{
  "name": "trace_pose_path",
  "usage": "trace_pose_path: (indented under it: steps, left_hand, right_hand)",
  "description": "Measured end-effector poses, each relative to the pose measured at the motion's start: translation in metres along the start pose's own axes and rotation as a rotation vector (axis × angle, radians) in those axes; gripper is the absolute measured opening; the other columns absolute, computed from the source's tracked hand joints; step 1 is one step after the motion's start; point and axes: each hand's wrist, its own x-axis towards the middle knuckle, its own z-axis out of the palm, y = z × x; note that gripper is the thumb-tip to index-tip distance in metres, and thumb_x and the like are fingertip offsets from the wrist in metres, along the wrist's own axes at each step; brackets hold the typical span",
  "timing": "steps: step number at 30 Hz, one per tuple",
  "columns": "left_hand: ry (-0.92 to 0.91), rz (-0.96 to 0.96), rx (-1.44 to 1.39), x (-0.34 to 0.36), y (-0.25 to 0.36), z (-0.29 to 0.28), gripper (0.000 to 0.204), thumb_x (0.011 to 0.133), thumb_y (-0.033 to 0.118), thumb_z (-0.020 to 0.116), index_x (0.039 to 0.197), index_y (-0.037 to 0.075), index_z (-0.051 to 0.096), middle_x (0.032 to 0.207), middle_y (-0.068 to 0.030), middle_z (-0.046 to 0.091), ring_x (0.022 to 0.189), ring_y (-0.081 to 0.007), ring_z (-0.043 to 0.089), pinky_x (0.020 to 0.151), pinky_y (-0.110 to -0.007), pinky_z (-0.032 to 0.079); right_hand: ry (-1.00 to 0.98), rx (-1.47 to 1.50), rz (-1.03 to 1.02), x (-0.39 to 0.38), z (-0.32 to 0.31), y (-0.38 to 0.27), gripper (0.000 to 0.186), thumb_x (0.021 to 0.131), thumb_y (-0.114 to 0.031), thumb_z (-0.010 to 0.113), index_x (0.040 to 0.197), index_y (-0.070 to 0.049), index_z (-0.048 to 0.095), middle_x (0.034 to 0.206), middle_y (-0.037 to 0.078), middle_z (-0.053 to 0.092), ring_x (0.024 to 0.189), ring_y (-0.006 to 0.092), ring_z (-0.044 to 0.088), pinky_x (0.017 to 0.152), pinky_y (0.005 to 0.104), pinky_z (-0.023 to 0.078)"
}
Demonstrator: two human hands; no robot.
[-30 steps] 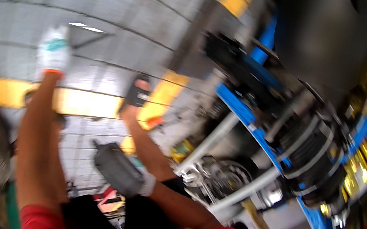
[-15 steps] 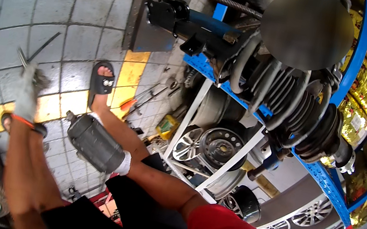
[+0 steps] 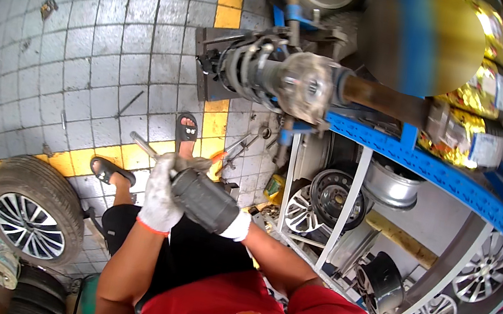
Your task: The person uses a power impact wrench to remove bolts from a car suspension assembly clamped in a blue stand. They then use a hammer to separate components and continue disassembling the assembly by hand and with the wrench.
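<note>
In front of my lap, my right hand (image 3: 238, 227) grips a dark impact wrench (image 3: 206, 201) with a rounded body. Only the white glove cuff shows, since the wrench covers the fingers. Close against the wrench's nose end is my left hand (image 3: 162, 198), in a whitish glove with an orange-edged cuff. It is closed on a slim metal tool (image 3: 145, 144) that sticks out to the upper left; its exact kind cannot be told. Ahead of me, a strut with a coil spring (image 3: 254, 67) sits in a press stand, its round top mount (image 3: 304, 85) facing up.
A thin rod (image 3: 131, 103) and a small metal piece (image 3: 64, 119) lie on the tiled floor. A wheel with tyre (image 3: 34, 213) is at my left. To the right stands a blue rack (image 3: 457, 173) with rims and gold packages. Tools with orange handles (image 3: 219, 157) lie near my foot.
My left hand has come up from the floor with the metal tool and met the wrench. The right hand's wrench now lies nearer my body. My view has swung, showing the strut from above.
</note>
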Motion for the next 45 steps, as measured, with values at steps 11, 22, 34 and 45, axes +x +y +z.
trace_pose_path:
  steps: [11, 22, 34, 45]
  left_hand:
    - [-0.111, -0.416, 0.147, -0.024, -0.134, 0.246, 0.031, 0.103, 0.04, 0.057, 0.116, 0.012, 0.066, 0.111, -0.0065, 0.072, 0.105, -0.0232, 0.069, 0.097, -0.044, 0.055]
    - [-0.005, -0.283, -0.029, 0.088, -0.186, 0.234, 0.022, 0.104, 0.033, 0.059, 0.114, 0.013, 0.064, 0.108, -0.009, 0.072, 0.098, -0.0264, 0.07, 0.094, -0.046, 0.057]
    - [-0.003, -0.305, -0.169, 0.084, -0.189, 0.187, 0.038, 0.105, 0.041, 0.055, 0.124, 0.009, 0.066, 0.119, -0.011, 0.072, 0.108, -0.0288, 0.07, 0.097, -0.045, 0.055]
    - [0.056, -0.117, 1.172, 0.066, -0.172, 0.124, 0.065, 0.098, 0.04, 0.061, 0.149, 0.001, 0.051, 0.145, -0.0249, 0.059, 0.134, -0.0359, 0.058, 0.109, -0.039, 0.046]
  right_hand:
    - [0.61, -0.26, 0.45, -0.172, -0.142, -0.189, 0.068, 0.091, -0.029, 0.078, 0.147, -0.001, 0.05, 0.147, 0.02, 0.056, 0.137, 0.0325, 0.055, 0.115, 0.0416, 0.045]
    - [0.495, -0.192, 0.621, -0.15, -0.239, -0.126, 0.033, 0.085, -0.028, 0.078, 0.106, -0.002, 0.072, 0.085, 0.008, 0.073, 0.072, 0.0185, 0.067, 0.068, 0.0369, 0.055]
    - [-0.075, -0.919, 0.908, -0.086, -0.28, -0.181, 0.053, 0.087, -0.037, 0.064, 0.132, -0.009, 0.065, 0.126, 0.022, 0.071, 0.118, 0.0418, 0.066, 0.1, 0.0441, 0.053]
    - [0.564, 0.183, 0.7, -0.085, -0.22, -0.133, 0.012, 0.083, -0.007, 0.069, 0.09, -0.008, 0.06, 0.071, 0.006, 0.058, 0.06, 0.0202, 0.057, 0.058, 0.0352, 0.049]
